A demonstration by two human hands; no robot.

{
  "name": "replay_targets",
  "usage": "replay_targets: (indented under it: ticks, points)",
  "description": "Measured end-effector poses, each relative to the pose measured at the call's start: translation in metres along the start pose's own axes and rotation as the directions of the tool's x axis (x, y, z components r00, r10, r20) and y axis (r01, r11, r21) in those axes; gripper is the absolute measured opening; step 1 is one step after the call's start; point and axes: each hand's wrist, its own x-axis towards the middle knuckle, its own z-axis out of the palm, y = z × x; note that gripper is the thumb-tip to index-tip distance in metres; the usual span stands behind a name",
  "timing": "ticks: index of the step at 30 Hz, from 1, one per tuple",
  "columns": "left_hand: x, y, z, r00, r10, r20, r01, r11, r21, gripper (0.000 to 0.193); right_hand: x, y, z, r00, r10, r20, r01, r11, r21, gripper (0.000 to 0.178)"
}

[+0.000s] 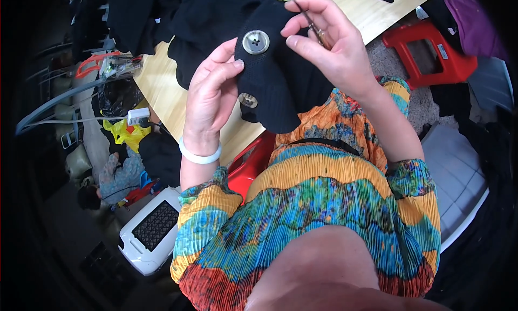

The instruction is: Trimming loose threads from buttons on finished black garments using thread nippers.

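My left hand (211, 90) grips the edge of a black knitted garment (275, 79) and holds it up over a wooden table (162, 90). A large pale round button (256, 42) sits on the cloth beside my left thumb. A second, smaller button (248, 100) shows lower down, near my left palm. My right hand (326, 41) pinches small metal thread snips (307, 17), their tip pointing left above the large button. A white bangle (199, 155) circles my left wrist.
More black cloth (162, 14) is heaped at the far side of the table. A red plastic stool (429, 49) stands to the right and another red seat (251, 165) is under me. A white device with a dark grille (154, 230) and yellow bags (127, 133) lie at the lower left.
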Motion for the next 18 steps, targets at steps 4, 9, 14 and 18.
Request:
replay_targets:
  ticks: [4, 9, 14, 18]
  points:
    - [0.000, -0.002, 0.006, 0.999, 0.035, 0.004, -0.035, 0.999, 0.025, 0.034, -0.007, -0.007, 0.011, 1.000, -0.001, 0.014, 0.002, 0.996, -0.085, 0.041]
    - [-0.003, -0.020, 0.019, 0.979, 0.206, 0.009, -0.196, 0.916, 0.350, 0.036, -0.011, 0.002, 0.024, 0.989, -0.103, -0.104, 0.076, 0.970, -0.233, 0.044]
    - [-0.001, -0.020, 0.013, 0.997, 0.076, 0.017, -0.078, 0.953, 0.293, 0.029, -0.011, 0.002, 0.018, 0.996, -0.054, -0.077, 0.024, 0.938, -0.346, 0.045]
    - [0.000, -0.016, 0.011, 0.999, -0.047, 0.018, 0.048, 0.997, -0.055, 0.028, -0.003, 0.009, 0.013, 0.986, 0.164, -0.009, -0.162, 0.983, 0.086, 0.042]
